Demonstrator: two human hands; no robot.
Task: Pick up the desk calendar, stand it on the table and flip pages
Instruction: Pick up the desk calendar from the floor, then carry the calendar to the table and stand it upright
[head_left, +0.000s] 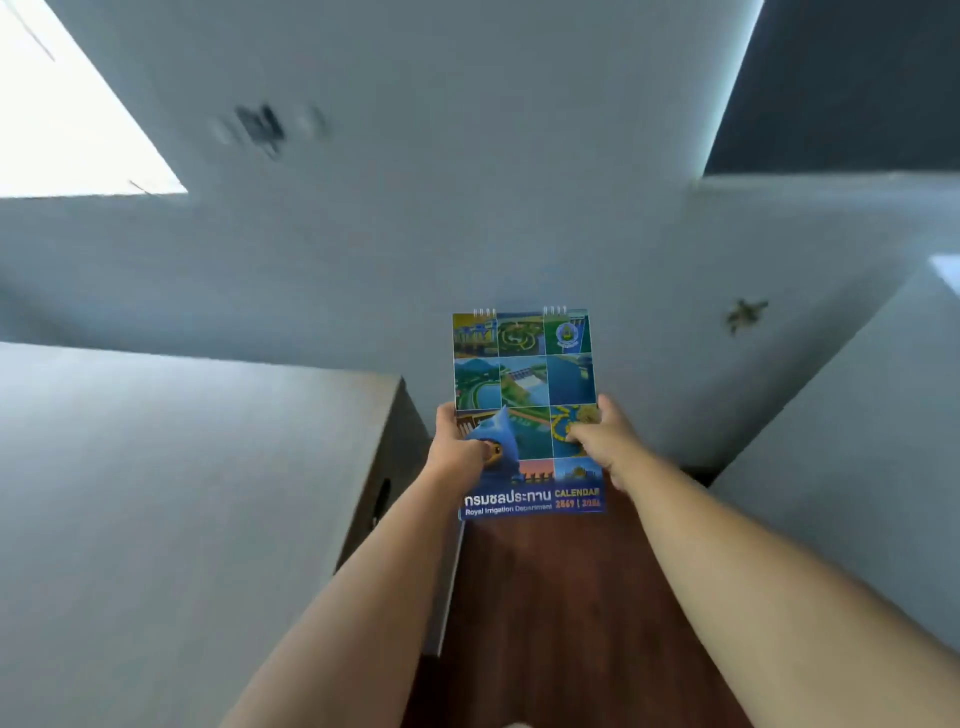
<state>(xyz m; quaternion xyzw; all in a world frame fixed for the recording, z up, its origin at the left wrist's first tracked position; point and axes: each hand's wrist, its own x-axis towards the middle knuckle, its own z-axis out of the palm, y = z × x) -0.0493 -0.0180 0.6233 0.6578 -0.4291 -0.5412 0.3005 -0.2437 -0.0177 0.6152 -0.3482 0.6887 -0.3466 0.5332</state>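
The desk calendar (524, 384) is a tall spiral-bound one with a blue cover of photo tiles and the word CALENDAR at the bottom. I hold it up in the air at arm's length, cover facing me, rings at the top. My left hand (460, 447) grips its left edge, thumb on the cover. My right hand (602, 441) grips its right edge, thumb also on the cover. It hangs above a gap with dark wooden floor (561, 613), to the right of the grey table (182, 467).
The grey table fills the lower left, its corner near my left hand. Another pale surface (857, 467) rises at the right. A white wall (415, 234) stands behind, with a dark smudge and a small mark on it. Bright window at top left.
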